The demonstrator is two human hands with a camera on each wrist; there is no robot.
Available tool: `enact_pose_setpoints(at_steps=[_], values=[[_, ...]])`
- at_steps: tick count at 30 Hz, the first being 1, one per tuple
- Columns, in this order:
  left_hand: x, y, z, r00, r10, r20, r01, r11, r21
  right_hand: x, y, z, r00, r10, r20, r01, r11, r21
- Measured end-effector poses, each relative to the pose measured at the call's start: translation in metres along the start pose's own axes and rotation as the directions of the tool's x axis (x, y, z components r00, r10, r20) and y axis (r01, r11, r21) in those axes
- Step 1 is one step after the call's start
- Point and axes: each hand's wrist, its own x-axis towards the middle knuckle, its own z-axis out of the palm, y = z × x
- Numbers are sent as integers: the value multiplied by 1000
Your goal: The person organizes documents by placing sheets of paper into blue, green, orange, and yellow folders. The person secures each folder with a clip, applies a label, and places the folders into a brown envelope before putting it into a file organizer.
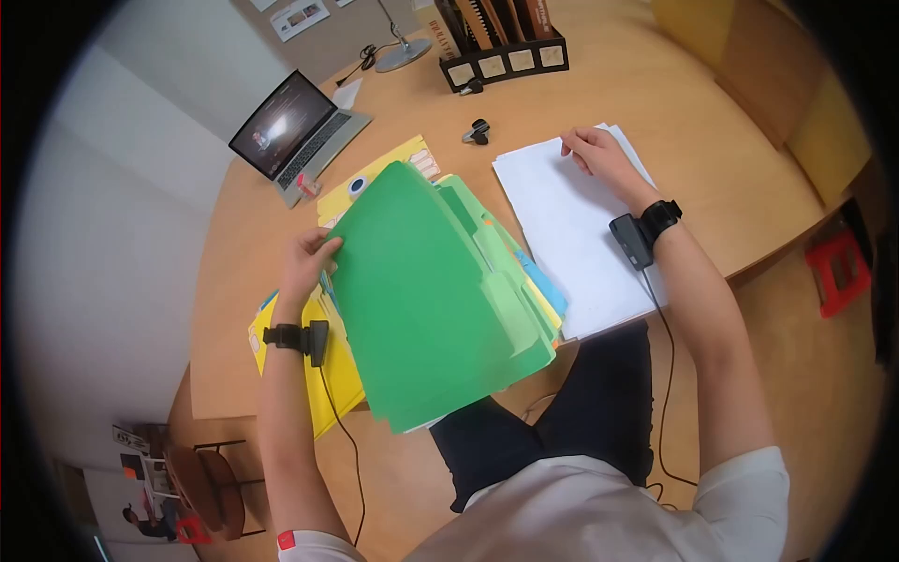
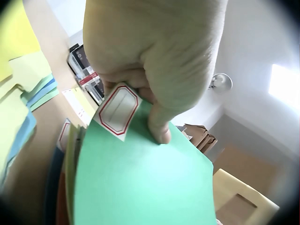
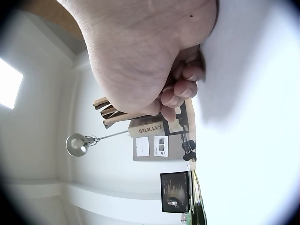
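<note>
My left hand (image 1: 307,260) pinches the left edge of a green file folder (image 1: 431,300), which is tilted above the front of the desk. In the left wrist view the thumb lies on the green face, beside a red-bordered white label (image 2: 118,111). Light green folders (image 1: 506,300), a blue one (image 1: 543,281) and yellow ones show past the green folder's right edge. My right hand (image 1: 604,161) rests over a stack of white paper (image 1: 581,244), its fingers loosely curled and holding nothing. Yellow folders (image 1: 346,375) lie on the desk under the left wrist.
An open laptop (image 1: 295,131) stands at the back left, with a roll of tape (image 1: 358,186) nearer. Black clips (image 1: 478,131) lie behind the paper. At the back are a black book holder (image 1: 506,66) and a lamp base (image 1: 403,54). Cables hang from both wrists.
</note>
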Motion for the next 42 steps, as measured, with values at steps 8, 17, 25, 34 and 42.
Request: enact_pose_setpoints(at_steps=[8, 17, 25, 34, 42], values=[[-10, 2, 18, 997, 80, -21, -82, 982, -167, 3, 6, -1, 1000, 5, -10, -5, 1000, 19], [-7, -21, 24, 982, 176, -62, -187, 914, -361, 1, 2, -1, 1000, 20, -13, -20, 999, -27], [-11, -25, 14, 958, 263, -112, -236, 506, -830, 0, -18, -13, 998, 23, -53, -36, 967, -251], [22, -100, -12, 890, 454, -41, -229, 368, -901, -59, -67, -63, 972, 184, -149, -184, 186, -965], [36, -105, -11, 838, 539, 83, -170, 402, -900, -64, -28, -76, 983, 44, -176, -173, 529, -831]])
